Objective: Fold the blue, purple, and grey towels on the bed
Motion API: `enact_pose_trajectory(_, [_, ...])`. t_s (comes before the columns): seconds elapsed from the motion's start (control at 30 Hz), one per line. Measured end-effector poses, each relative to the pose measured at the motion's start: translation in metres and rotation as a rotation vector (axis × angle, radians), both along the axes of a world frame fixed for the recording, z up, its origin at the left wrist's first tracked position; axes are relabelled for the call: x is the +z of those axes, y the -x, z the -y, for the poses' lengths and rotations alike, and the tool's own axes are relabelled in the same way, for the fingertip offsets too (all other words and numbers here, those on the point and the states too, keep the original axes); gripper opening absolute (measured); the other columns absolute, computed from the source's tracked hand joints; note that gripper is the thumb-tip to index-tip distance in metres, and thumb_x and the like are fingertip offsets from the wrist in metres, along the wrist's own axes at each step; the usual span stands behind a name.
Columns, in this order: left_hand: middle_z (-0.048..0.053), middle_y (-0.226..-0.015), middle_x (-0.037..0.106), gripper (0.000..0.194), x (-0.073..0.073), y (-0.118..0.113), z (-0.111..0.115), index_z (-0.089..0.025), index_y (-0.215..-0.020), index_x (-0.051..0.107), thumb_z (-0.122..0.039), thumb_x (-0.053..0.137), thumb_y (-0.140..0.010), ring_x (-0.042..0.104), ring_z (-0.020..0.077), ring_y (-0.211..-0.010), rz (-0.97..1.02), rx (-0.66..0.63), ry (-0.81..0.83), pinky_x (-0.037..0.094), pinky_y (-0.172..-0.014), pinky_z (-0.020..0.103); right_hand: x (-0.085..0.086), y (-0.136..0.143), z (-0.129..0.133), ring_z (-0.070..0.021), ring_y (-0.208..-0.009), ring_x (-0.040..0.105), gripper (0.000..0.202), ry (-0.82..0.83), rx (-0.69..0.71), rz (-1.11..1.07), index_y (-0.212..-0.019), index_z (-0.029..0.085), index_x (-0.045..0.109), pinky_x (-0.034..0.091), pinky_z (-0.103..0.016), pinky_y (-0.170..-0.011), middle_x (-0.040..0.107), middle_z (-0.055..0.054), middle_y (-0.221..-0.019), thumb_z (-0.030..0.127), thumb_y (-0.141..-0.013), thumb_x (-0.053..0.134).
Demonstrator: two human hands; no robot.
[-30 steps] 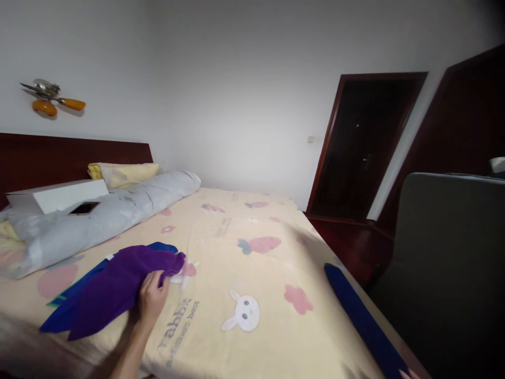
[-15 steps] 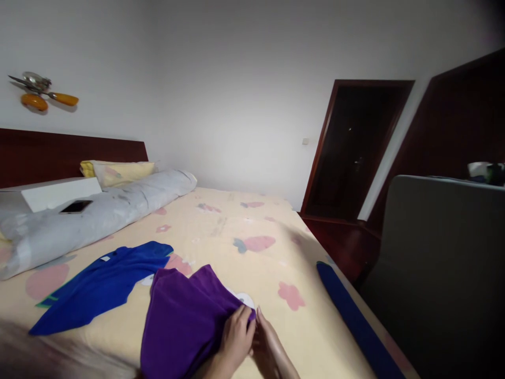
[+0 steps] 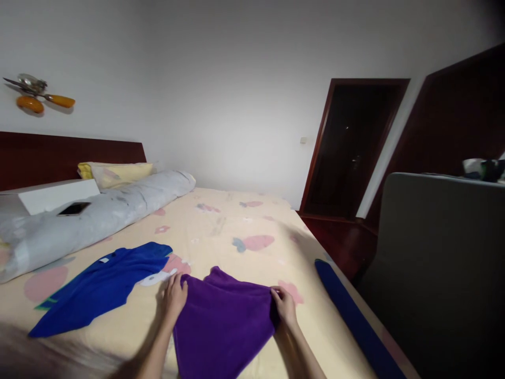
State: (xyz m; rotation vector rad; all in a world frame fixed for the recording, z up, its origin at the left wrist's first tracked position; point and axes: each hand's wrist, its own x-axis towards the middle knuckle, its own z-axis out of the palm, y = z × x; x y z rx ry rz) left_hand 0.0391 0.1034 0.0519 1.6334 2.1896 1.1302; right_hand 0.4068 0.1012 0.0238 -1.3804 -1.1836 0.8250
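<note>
A purple cloth (image 3: 226, 321) is stretched between my two hands over the bed, its lower end running out of the picture. My left hand (image 3: 175, 296) pinches its upper left corner. At the upper right corner, my right hand (image 3: 284, 305) grips the fabric between thumb and fingers. To the left of the purple cloth, a blue cloth (image 3: 114, 279) with a green edge and a small white tag lies spread on the patterned bed sheet (image 3: 221, 231).
A dark blue strip (image 3: 355, 321) lies along the bed's right edge. At the left are a long grey roll (image 3: 118, 210) with a phone (image 3: 74, 209) on it, a white box (image 3: 59, 195) and a yellow pillow (image 3: 122, 173). A dark panel (image 3: 442, 263) stands at the right.
My hands, close together before, have moved apart, the left one to the purple cloth's other corner. The cloth has shifted right and is spread wider between them.
</note>
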Motion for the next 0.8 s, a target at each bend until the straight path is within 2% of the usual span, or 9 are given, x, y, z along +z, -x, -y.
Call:
enact_pose_trajectory(0.07, [0.017, -0.130, 0.060, 0.037, -0.006, 0.020, -0.011, -0.017, -0.115, 0.062, -0.023, 0.046, -0.082, 0.045, 0.0326, -0.131, 0.010, 0.053, 0.062, 0.031, -0.108, 0.054, 0.005, -0.003, -0.004, -0.0288, -0.075, 0.061, 0.030, -0.016, -0.042, 0.082, -0.069, 0.021, 0.065, 0.045, -0.042, -0.076, 0.065, -0.008, -0.067, 0.050, -0.063, 0.060])
enact_pose_trajectory(0.13, [0.017, -0.125, 0.063, 0.033, -0.010, 0.032, -0.016, -0.018, -0.108, 0.064, -0.026, 0.050, -0.080, 0.046, 0.0341, -0.129, 0.032, 0.061, 0.114, 0.033, -0.105, 0.055, 0.008, 0.002, -0.002, -0.0314, -0.085, 0.059, 0.025, -0.058, -0.068, 0.147, -0.072, 0.021, 0.066, 0.043, -0.045, -0.084, 0.066, -0.011, -0.077, 0.044, -0.063, 0.061])
enact_pose_trajectory(0.23, [0.012, -0.101, 0.071, 0.021, -0.012, 0.038, -0.021, -0.020, -0.087, 0.065, -0.033, 0.051, -0.078, 0.056, 0.0328, -0.117, 0.091, -0.001, 0.165, 0.041, -0.096, 0.047, 0.012, 0.021, 0.009, -0.0326, -0.108, 0.052, 0.026, -0.138, -0.055, 0.199, -0.087, 0.022, 0.067, 0.036, -0.047, -0.097, 0.063, -0.014, -0.106, 0.037, -0.067, 0.061])
enact_pose_trajectory(0.3, [0.005, -0.076, 0.068, 0.022, -0.010, 0.035, -0.022, -0.021, -0.068, 0.058, -0.039, 0.051, -0.078, 0.063, 0.0289, -0.098, 0.153, -0.104, 0.185, 0.046, -0.085, 0.039, 0.014, 0.039, 0.018, -0.0304, -0.106, 0.053, 0.023, -0.152, 0.030, 0.205, -0.089, 0.023, 0.067, 0.036, -0.045, -0.097, 0.063, -0.012, -0.104, 0.036, -0.071, 0.060])
enact_pose_trajectory(0.4, [-0.002, -0.059, 0.055, 0.032, -0.009, 0.016, -0.019, -0.023, -0.058, 0.045, -0.049, 0.049, -0.077, 0.062, 0.0214, -0.075, 0.260, -0.298, 0.174, 0.046, -0.072, 0.030, 0.015, 0.074, 0.025, -0.0242, -0.085, 0.060, 0.019, -0.107, 0.245, 0.160, -0.077, 0.023, 0.067, 0.044, -0.037, -0.084, 0.067, -0.006, -0.083, 0.041, -0.076, 0.060])
enact_pose_trajectory(0.47, [-0.004, -0.061, 0.053, 0.034, -0.010, -0.006, -0.011, -0.023, -0.062, 0.045, -0.054, 0.049, -0.075, 0.059, 0.0182, -0.071, 0.331, -0.417, 0.155, 0.045, -0.069, 0.028, 0.011, 0.101, 0.025, -0.0192, -0.065, 0.060, 0.032, -0.033, 0.375, 0.095, -0.070, 0.021, 0.065, 0.046, -0.032, -0.066, 0.066, -0.004, -0.070, 0.051, -0.078, 0.058])
enact_pose_trajectory(0.53, [-0.004, -0.065, 0.055, 0.034, -0.014, -0.032, -0.001, -0.022, -0.067, 0.048, -0.056, 0.050, -0.073, 0.058, 0.0166, -0.071, 0.397, -0.525, 0.152, 0.045, -0.069, 0.027, 0.005, 0.128, 0.020, -0.0150, -0.047, 0.054, 0.050, 0.055, 0.455, 0.013, -0.067, 0.019, 0.061, 0.040, -0.028, -0.049, 0.061, -0.002, -0.059, 0.066, -0.078, 0.051])
enact_pose_trajectory(0.67, [-0.001, -0.076, 0.062, 0.030, -0.026, -0.072, 0.017, -0.022, -0.079, 0.055, -0.051, 0.053, -0.074, 0.059, 0.0168, -0.075, 0.520, -0.649, 0.164, 0.046, -0.074, 0.028, -0.009, 0.164, 0.009, -0.0106, -0.042, 0.049, 0.062, 0.128, 0.441, -0.139, -0.066, 0.019, 0.056, 0.035, -0.024, -0.044, 0.053, 0.003, -0.052, 0.081, -0.065, 0.055])
enact_pose_trajectory(0.8, [-0.001, -0.067, 0.060, 0.028, -0.031, -0.083, 0.026, -0.021, -0.076, 0.056, -0.048, 0.054, -0.074, 0.058, 0.0164, -0.066, 0.606, -0.700, 0.185, 0.045, -0.067, 0.030, -0.020, 0.171, 0.004, -0.0095, -0.036, 0.044, 0.065, 0.188, 0.400, -0.259, -0.060, 0.022, 0.046, 0.028, -0.022, -0.038, 0.045, 0.008, -0.042, 0.083, -0.047, 0.066])
